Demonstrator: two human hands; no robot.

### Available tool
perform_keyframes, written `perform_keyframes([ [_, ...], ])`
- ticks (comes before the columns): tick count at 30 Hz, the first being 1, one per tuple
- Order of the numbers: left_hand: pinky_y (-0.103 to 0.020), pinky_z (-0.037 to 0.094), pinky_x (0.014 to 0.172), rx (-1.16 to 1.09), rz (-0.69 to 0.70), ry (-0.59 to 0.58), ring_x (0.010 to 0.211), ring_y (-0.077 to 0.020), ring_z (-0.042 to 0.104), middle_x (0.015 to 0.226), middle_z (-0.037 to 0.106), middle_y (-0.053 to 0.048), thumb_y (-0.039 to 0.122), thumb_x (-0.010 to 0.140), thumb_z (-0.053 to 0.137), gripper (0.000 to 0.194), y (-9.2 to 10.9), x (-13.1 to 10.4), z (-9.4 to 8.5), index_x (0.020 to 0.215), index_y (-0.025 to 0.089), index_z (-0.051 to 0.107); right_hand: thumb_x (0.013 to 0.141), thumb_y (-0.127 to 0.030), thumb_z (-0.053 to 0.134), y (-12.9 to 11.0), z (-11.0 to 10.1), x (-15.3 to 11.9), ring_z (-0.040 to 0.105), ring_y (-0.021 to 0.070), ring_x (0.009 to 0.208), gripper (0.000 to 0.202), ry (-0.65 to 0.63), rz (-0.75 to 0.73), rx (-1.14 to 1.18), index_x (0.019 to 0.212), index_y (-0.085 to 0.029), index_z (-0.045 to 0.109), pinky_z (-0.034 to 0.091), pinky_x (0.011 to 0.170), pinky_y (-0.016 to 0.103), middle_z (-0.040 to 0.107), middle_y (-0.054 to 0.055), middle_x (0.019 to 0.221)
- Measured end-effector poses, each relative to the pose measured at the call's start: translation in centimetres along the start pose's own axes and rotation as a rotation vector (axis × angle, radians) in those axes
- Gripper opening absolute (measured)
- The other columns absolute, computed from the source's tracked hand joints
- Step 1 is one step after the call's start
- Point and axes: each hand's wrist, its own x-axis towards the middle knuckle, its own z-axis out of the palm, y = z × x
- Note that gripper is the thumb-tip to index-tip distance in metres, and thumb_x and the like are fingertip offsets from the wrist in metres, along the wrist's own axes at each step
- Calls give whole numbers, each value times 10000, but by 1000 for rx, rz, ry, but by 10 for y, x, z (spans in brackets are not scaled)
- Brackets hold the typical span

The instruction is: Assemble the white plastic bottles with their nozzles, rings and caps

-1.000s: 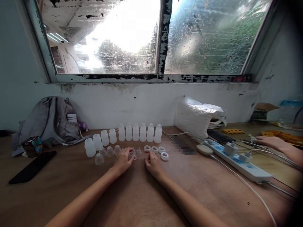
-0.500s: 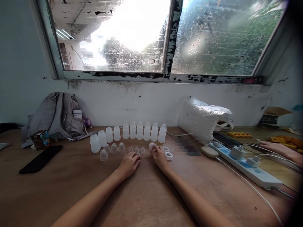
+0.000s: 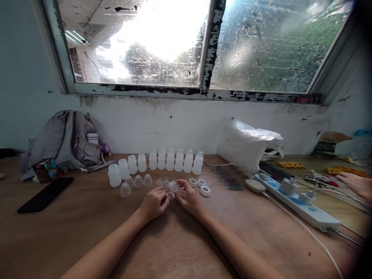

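Note:
My left hand (image 3: 154,202) rests on the table with its fingers curled, the fingertips at the edge of a small clear bottle teat (image 3: 171,196). My right hand (image 3: 188,198) holds a whitish round collar ring (image 3: 173,187) between thumb and fingers, just above and behind that teat. More clear teats (image 3: 159,182) stand just beyond my left hand. Right of my right hand lie three white collar rings (image 3: 205,190). Several clear domed caps (image 3: 138,181) sit to the left, and behind them stand open white bottles (image 3: 115,176). Capped bottles (image 3: 170,161) form a row farther back.
A black phone (image 3: 45,195), a small box (image 3: 45,170) and a grey backpack (image 3: 64,143) occupy the left. On the right are a power strip (image 3: 322,217) with cables, a beige rounded object (image 3: 255,186) and a silvery bag (image 3: 244,145). Another person's hand (image 3: 353,184) shows at far right.
My right hand has moved left with the ring, away from the other rings and close to my left hand. Between my hands, the front teat is now more visible. The other person's hand has shifted right.

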Motion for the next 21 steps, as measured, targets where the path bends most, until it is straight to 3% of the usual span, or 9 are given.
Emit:
perform_keyframes([
  [4, -328, 434, 672, 100, -96, 46, 736, -203, 537, 695, 569, -63, 265, 820, 377, 236, -2, 1, -6, 654, 190, 527, 675, -127, 540, 3, 2, -2, 513, 179, 906, 467, -121, -31, -10, 1120, -168, 403, 404, 810, 318, 550, 64, 951],
  [8, -318, 428, 681, 82, -85, 61, 760, -196, 518, 758, 550, -51, 262, 805, 411, 127, -4, 2, -5, 753, 188, 500, 689, -122, 531, 5, 4, -3, 515, 180, 910, 424, -169, -49, -25, 1099, -178, 436, 405, 815, 323, 554, 66, 971],
  [14, -354, 422, 793, 78, -27, 63, 914, -211, 498, 975, 523, -79, 255, 804, 431, 209, -8, 2, 2, 996, 172, 439, 709, -157, 544, 4, 7, -2, 518, 188, 887, 384, -63, -72, -26, 1079, -190, 449, 421, 795, 333, 549, 71, 973],
  [17, -360, 428, 788, 81, -27, 84, 908, -211, 502, 966, 525, -82, 253, 814, 417, 203, -9, 1, 3, 996, 167, 431, 726, -164, 530, 1, 9, -1, 510, 189, 898, 354, 8, -68, -32, 1070, -186, 447, 415, 808, 337, 540, 76, 981],
  [21, -352, 430, 784, 74, -26, 101, 893, -204, 506, 948, 527, -78, 231, 809, 419, 182, -8, 1, 3, 977, 164, 437, 696, -152, 546, 1, 11, -1, 504, 197, 898, 390, -40, -64, -64, 1070, -187, 442, 410, 810, 343, 539, 71, 962],
])
